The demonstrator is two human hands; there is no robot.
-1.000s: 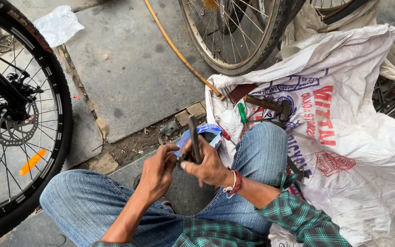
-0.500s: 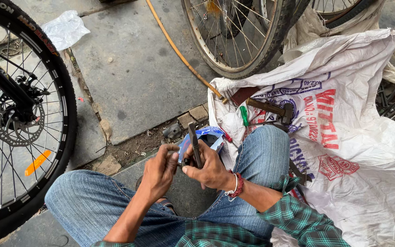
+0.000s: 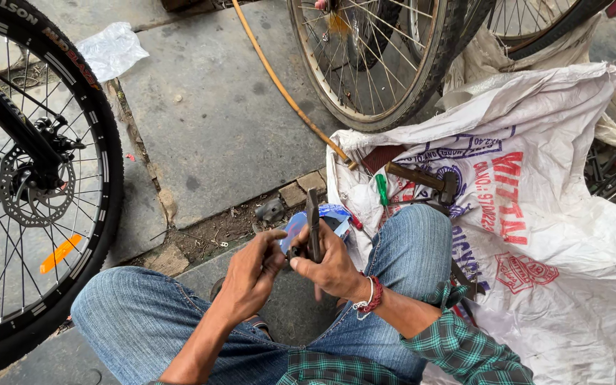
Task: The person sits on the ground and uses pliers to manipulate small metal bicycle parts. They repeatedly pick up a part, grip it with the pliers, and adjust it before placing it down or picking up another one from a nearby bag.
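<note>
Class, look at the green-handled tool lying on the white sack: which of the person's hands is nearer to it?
Right. The right hand sits just below-left of the green-handled tool, beside the knee; the left hand is farther left, on the other side of the right hand.

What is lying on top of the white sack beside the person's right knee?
On the white sack lie a hammer, a green-handled tool and a dark flat piece. The knee covers more tools; whatever lies beneath the sack is hidden.

left hand [image 3: 251, 274] and right hand [image 3: 333, 264] gripping dark tool [image 3: 313, 222], white sack [image 3: 536, 214] beside knee
</note>
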